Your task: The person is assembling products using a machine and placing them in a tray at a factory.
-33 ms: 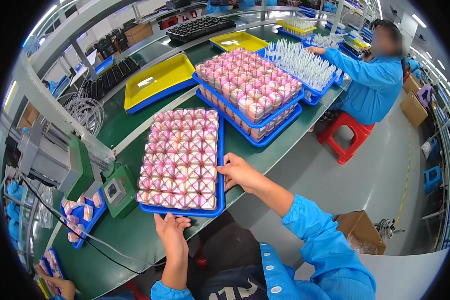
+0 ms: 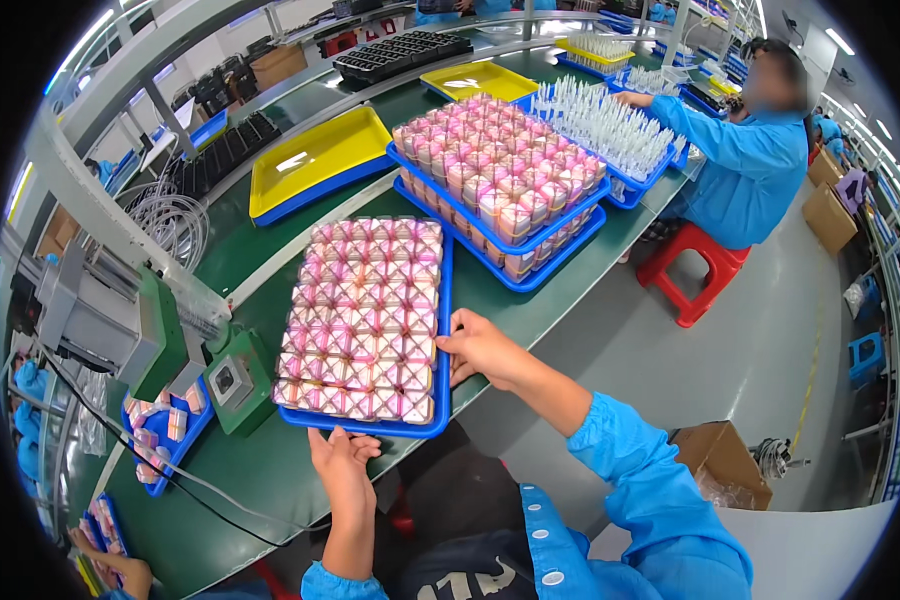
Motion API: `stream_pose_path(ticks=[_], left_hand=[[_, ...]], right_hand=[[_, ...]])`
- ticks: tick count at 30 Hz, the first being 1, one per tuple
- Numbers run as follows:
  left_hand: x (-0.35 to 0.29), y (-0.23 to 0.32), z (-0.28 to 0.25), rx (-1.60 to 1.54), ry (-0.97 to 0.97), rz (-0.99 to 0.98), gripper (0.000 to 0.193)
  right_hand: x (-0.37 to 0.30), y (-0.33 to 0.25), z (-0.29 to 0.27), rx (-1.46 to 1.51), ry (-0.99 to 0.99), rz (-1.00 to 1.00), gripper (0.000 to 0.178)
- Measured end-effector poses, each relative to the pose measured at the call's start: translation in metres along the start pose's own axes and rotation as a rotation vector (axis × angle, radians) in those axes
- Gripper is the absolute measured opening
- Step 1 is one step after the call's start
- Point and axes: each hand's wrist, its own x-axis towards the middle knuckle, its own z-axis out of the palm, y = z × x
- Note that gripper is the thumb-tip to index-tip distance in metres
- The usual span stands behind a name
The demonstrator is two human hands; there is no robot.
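Note:
A blue tray (image 2: 440, 385) lies at the table's near side, filled with rows of clear-topped, pink-and-white square pieces (image 2: 360, 325). My right hand (image 2: 480, 347) grips its right rim, thumb at the edge and fingers curled beneath. At the near edge, my left hand (image 2: 345, 455) holds the same tray from below, with its fingertips partly hidden under it. Just beyond it stand two stacked blue trays (image 2: 530, 280) full of similar pink-and-white pieces (image 2: 500, 170).
A green press-like machine (image 2: 240, 385) stands left of the tray. Next to it, a blue tray (image 2: 185, 445) holds loose pieces. Empty yellow trays (image 2: 320, 160) lie farther back. A co-worker (image 2: 740, 160) sits at the right by a tray of white pointed parts (image 2: 610, 135). Cables cross the table's left side.

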Motion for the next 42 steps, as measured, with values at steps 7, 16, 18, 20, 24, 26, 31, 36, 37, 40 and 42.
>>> stream_pose_path(ticks=[7, 16, 18, 20, 24, 26, 31, 36, 37, 40, 42], left_hand=[[-0.001, 0.014, -0.025, 0.067, -0.021, -0.077, 0.044], [0.037, 0.033, -0.034, 0.127, -0.147, -0.154, 0.043], [0.062, 0.031, -0.041, 0.134, -0.161, -0.099, 0.045], [0.075, 0.03, -0.039, 0.176, -0.065, -0.013, 0.054], [0.05, 0.031, -0.039, 0.25, 0.001, 0.106, 0.055], [0.029, 0.027, -0.059, 0.373, -0.055, 0.24, 0.053], [-0.025, 0.042, -0.1, 0.503, -0.051, 0.535, 0.038], [-0.05, 0.074, -0.15, 0.478, 0.165, 0.705, 0.027], [-0.052, 0.078, -0.159, 0.464, 0.189, 0.738, 0.026], [-0.054, 0.091, -0.174, 0.468, 0.251, 0.872, 0.024], [-0.047, 0.099, -0.178, 0.474, 0.303, 0.957, 0.023]], right_hand=[[-0.051, 0.021, 0.014, 0.072, -0.012, 0.04, 0.022], [-0.068, 0.041, 0.035, 0.202, 0.026, 0.01, 0.029], [-0.063, 0.042, 0.046, 0.251, 0.012, -0.006, 0.028], [-0.047, 0.047, 0.053, 0.299, 0.014, -0.057, 0.027], [-0.02, 0.05, 0.078, 0.331, 0.035, -0.072, 0.024], [-0.014, 0.044, 0.099, 0.292, 0.013, -0.06, 0.021], [0.02, 0.049, 0.134, 0.276, 0.095, -0.074, 0.026], [0.044, 0.045, 0.156, 0.382, 0.164, -0.145, 0.032], [0.05, 0.045, 0.161, 0.368, 0.169, -0.165, 0.033], [0.087, 0.042, 0.163, 0.317, 0.176, -0.18, 0.029], [0.109, 0.034, 0.159, 0.261, 0.208, -0.192, 0.025]])
